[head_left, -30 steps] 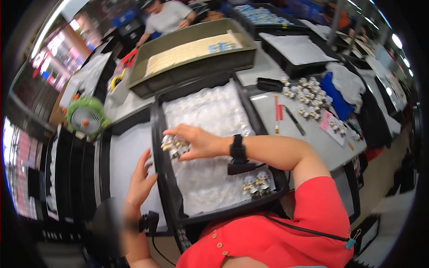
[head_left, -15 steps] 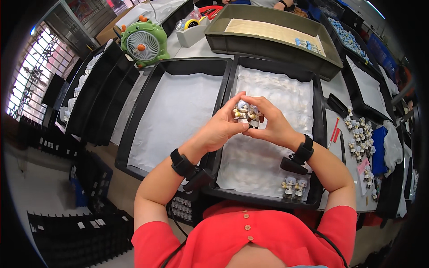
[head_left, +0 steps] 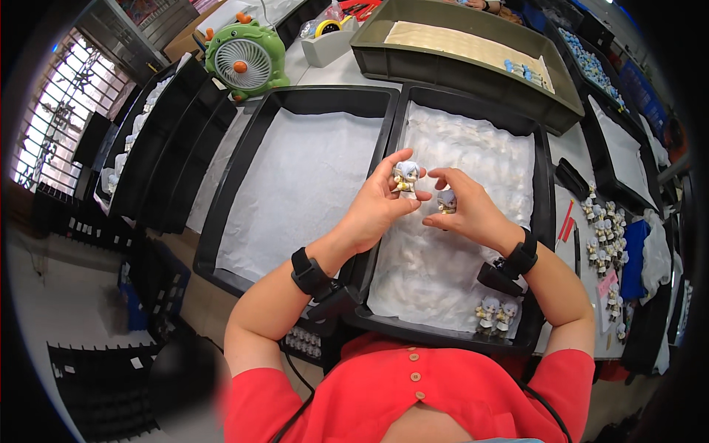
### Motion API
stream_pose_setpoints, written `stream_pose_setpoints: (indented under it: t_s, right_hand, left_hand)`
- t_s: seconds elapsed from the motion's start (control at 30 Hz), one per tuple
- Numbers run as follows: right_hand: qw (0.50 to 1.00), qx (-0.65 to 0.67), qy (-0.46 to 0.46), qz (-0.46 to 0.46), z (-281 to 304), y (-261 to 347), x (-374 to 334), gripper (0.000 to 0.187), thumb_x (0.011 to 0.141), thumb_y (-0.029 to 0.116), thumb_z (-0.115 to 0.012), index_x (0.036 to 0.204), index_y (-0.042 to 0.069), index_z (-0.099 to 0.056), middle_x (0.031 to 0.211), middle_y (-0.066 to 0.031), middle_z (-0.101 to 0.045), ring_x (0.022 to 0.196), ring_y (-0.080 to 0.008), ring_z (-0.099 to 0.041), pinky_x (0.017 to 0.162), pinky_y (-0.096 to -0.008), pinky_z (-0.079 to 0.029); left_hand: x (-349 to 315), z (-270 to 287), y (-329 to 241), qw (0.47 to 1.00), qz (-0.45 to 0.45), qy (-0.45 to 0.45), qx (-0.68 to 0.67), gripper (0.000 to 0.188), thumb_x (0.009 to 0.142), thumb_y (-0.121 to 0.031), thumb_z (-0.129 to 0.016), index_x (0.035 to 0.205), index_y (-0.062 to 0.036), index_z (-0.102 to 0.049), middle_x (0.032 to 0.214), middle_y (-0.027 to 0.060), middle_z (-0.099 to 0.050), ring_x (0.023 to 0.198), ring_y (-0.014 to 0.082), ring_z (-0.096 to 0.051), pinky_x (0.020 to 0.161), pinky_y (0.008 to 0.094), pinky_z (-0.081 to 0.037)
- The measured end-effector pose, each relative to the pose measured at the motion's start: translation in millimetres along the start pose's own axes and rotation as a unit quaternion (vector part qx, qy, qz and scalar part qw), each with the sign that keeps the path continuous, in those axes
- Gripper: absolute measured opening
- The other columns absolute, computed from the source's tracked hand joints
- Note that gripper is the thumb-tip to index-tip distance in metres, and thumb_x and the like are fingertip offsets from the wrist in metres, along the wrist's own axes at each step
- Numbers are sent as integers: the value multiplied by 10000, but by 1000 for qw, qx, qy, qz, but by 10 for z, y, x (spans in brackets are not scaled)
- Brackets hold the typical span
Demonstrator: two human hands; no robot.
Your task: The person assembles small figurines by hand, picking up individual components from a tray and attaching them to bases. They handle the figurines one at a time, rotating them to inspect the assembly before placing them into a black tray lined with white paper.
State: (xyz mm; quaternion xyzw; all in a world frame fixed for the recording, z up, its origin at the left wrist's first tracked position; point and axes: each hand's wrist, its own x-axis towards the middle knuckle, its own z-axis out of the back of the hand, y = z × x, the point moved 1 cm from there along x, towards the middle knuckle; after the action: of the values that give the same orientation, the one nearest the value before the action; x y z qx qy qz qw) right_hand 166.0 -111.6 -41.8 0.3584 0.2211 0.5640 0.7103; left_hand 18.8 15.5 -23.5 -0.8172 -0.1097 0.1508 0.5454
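My left hand (head_left: 378,207) grips a small chibi figurine (head_left: 406,179) with pale hair and white-and-gold clothes, upright between thumb and fingers. A second, similar figurine (head_left: 446,201) sits in my right hand (head_left: 471,210), partly covered by the curled fingers and thumb. Both hands hover over the black tray on the right (head_left: 548,221), which is lined with white, rumpled padding. Two more figurines (head_left: 495,315) stand side by side in its near right corner.
Left of it lies another black tray (head_left: 210,236) with flat white lining. Behind are a green fan (head_left: 244,63) and a deep olive bin (head_left: 458,77). On the right, several figurines (head_left: 605,232) cluster beside red pens (head_left: 566,221) and a blue block (head_left: 633,255).
My hands have moved apart. The two figurines, held together before, are now separate, one in each hand. The whole view has shifted slightly.
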Motion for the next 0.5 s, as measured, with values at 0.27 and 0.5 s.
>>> stream_pose_setpoints:
  t_s: [0.27,0.5]
  right_hand:
    - [990,-99,-62,84,7,63,-10,722,622,174,-813,1253,85,-473,1212,-119,-483,1132,-288,-455,958,-393,-386]
    - [970,4,-128,207,3,215,39,752,630,132,-802,1289,100,-441,1228,-111,-485,1129,-297,-463,946,-379,-407]
  left_hand:
    - [-29,-24,-18,1000,-22,-4,2,669,798,63,-589,1381,-87,-299,1087,55,-491,1039,184,-576,865,292,-477]
    - [-58,-102,-15,998,-10,42,-43,715,838,-6,-597,1434,-90,-211,1143,95,-493,1060,235,-573,891,348,-481]
